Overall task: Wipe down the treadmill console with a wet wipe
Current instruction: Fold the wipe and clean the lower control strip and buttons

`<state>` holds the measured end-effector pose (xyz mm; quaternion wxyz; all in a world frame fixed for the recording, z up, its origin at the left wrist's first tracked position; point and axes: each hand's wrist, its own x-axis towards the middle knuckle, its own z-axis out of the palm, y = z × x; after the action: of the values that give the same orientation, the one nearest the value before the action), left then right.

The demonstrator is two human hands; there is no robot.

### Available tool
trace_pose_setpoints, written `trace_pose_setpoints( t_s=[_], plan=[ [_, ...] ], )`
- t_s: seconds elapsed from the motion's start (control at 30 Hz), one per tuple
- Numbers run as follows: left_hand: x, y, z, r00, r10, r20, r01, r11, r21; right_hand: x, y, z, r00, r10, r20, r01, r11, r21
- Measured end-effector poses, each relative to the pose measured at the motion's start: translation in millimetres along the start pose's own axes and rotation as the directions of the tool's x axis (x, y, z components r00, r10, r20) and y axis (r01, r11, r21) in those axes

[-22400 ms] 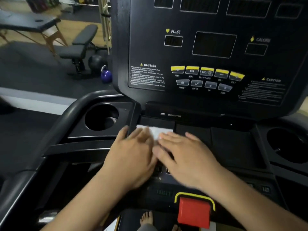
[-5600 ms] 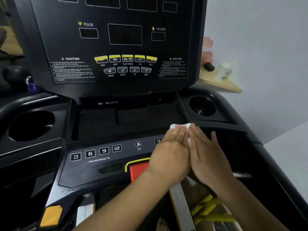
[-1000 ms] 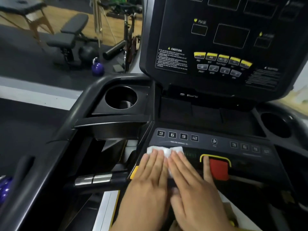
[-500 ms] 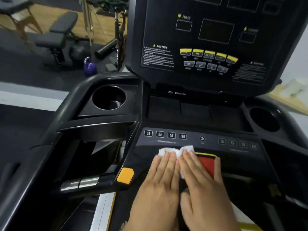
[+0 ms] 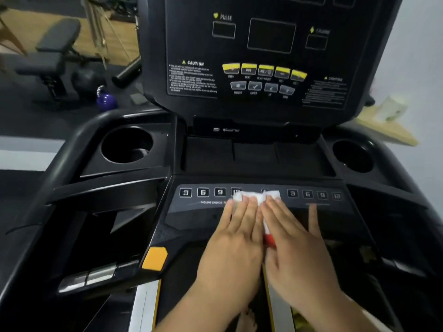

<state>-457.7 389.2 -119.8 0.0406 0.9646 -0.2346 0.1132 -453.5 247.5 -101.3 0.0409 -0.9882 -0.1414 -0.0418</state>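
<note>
On the lower button strip of the black treadmill console (image 5: 191, 212), mid-width: thin white wet wipe (image 5: 251, 196) flat under left hand (image 5: 236, 238) and right hand (image 5: 294, 240). Grip apart: fingers straight, pressing, nothing pinched. Wipe looks light and limp, likely to bunch; hold it by flat pressure across its middle.
</note>
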Motion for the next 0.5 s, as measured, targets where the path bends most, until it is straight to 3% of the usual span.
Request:
trace_pose_setpoints(
  t_s=[0.33,0.5],
  plan=[
    [14,18,7,0.998,0.066,0.016,-0.066,0.997,-0.034,-22,29,5,0.998,0.051,-0.039,-0.05,0.998,0.033],
    [31,24,9,0.987,0.154,-0.043,-0.151,0.986,0.078,-14,48,-1,0.996,0.084,-0.027,-0.084,0.996,0.007]
  ],
)
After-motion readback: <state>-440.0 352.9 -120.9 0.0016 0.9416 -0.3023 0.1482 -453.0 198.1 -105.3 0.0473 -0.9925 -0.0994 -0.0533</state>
